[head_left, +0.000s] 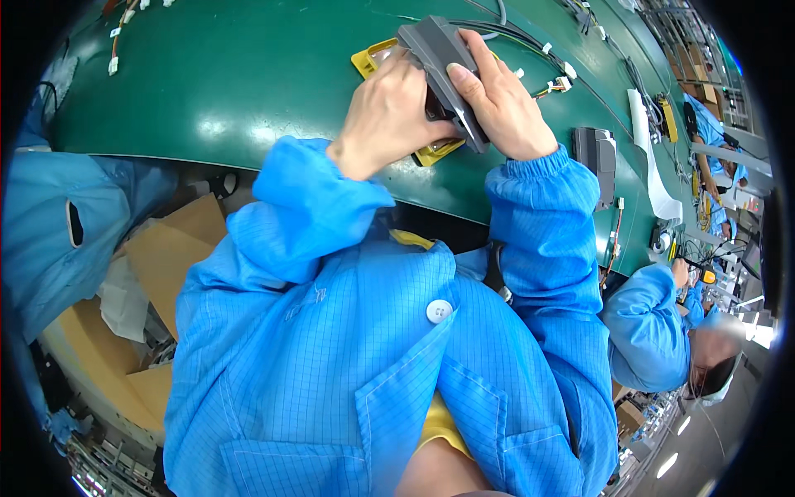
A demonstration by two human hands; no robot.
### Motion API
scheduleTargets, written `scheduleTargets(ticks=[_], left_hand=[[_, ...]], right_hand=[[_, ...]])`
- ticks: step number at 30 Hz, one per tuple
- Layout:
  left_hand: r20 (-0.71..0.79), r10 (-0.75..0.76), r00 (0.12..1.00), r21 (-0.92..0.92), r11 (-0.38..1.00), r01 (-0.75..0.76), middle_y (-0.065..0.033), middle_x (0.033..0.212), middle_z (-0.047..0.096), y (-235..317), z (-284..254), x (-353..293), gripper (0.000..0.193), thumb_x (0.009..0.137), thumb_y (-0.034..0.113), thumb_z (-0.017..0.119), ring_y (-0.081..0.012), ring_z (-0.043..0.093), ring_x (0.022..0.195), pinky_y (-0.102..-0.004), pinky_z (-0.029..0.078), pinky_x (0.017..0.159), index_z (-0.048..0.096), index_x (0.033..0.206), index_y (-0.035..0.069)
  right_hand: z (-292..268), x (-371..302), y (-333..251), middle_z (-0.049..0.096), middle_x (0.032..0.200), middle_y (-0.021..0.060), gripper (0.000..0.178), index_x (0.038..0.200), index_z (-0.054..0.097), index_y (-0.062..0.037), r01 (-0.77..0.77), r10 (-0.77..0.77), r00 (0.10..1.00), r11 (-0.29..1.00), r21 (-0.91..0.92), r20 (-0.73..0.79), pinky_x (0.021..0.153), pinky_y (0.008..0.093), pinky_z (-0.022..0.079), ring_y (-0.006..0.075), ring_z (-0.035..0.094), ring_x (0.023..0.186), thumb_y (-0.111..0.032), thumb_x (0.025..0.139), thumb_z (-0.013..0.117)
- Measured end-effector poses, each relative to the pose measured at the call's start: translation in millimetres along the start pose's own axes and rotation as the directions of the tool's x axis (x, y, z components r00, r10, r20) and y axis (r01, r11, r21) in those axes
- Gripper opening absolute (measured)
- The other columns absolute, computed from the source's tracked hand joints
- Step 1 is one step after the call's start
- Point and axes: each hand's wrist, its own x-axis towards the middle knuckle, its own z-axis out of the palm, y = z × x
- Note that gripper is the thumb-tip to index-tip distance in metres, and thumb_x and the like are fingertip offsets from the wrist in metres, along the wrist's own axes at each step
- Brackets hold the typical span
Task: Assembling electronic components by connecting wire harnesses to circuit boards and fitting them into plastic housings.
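A dark grey plastic housing (pixel 439 54) is held tilted over the green table. My right hand (pixel 507 108) grips it from the right, thumb on its face and fingers along its far edge. My left hand (pixel 385 108) is closed at the housing's left side, its fingers curled and their tips hidden, so what they grip does not show. Under both hands is a yellow casing (pixel 362 63), with an edge showing at the upper left and another below the housing. The two parts overlap; whether they are joined I cannot tell.
A second grey housing (pixel 595 157) lies to the right on the green table (pixel 224 74). Cables with white connectors (pixel 566 83) run across the far right; another wire harness (pixel 113 62) lies far left. Co-workers in blue sit at both sides. An open cardboard box (pixel 178 248) stands lower left.
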Motion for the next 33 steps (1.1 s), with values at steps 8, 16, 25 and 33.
scheduleTargets(ticks=[8, 16, 25, 33], left_hand=[[-0.123, -0.007, 0.992, -0.078, 0.997, -0.003, -0.0141, 0.119, 0.057, -13, -31, -13, 0.057, 0.067, 0.011, 0.078, -0.0281, 0.052, 0.115, -0.0377, 0.041, 0.097, 0.054, 0.117, 0.002], [0.623, 0.014, 0.782, -0.218, 0.964, 0.155, -0.0178, 0.128, 0.048, -60, -20, 51, 0.095, 0.054, 0.022, 0.085, -0.0288, 0.046, 0.119, -0.0343, 0.037, 0.101, 0.039, 0.134, 0.002], [0.333, -0.066, 0.941, -0.137, 0.983, 0.118, -0.0179, 0.122, 0.053, -44, 4, 25, 0.087, 0.057, 0.027, 0.083, -0.0324, 0.052, 0.112, -0.0332, 0.041, 0.096, 0.043, 0.129, -0.001], [0.371, -0.096, 0.923, -0.113, 0.983, 0.148, -0.0244, 0.119, 0.055, -29, -9, 26, 0.110, 0.048, 0.029, 0.087, -0.0352, 0.049, 0.116, -0.0354, 0.039, 0.097, 0.028, 0.131, -0.012]], right_hand=[[1, -17, 7, 0.054, 0.092, 0.0233, 0.059, 0.139, 0.034, -0.0148, -0.047, 0.040, 0.997, 0.991, -0.123, -0.059, 0.077, 0.0447, 0.047, 0.0376, 0.057, 0.090, -0.048, 0.091, 0.042], [5, -24, -5, 0.054, 0.091, 0.0251, 0.058, 0.135, 0.041, -0.0181, -0.106, 0.041, 0.981, 0.932, -0.347, -0.190, 0.066, 0.0467, 0.050, 0.0376, 0.059, 0.084, -0.046, 0.085, 0.053], [-3, -32, -6, 0.054, 0.098, 0.0216, 0.051, 0.128, 0.048, -0.0257, -0.095, -0.010, 0.981, 0.845, -0.527, -0.193, 0.070, 0.0422, 0.049, 0.0344, 0.058, 0.087, -0.037, 0.081, 0.059], [13, -40, 4, 0.055, 0.095, 0.0197, 0.052, 0.132, 0.046, -0.0369, -0.048, -0.169, 0.924, 0.837, -0.545, -0.342, 0.068, 0.0398, 0.051, 0.0305, 0.060, 0.082, -0.040, 0.082, 0.061]])
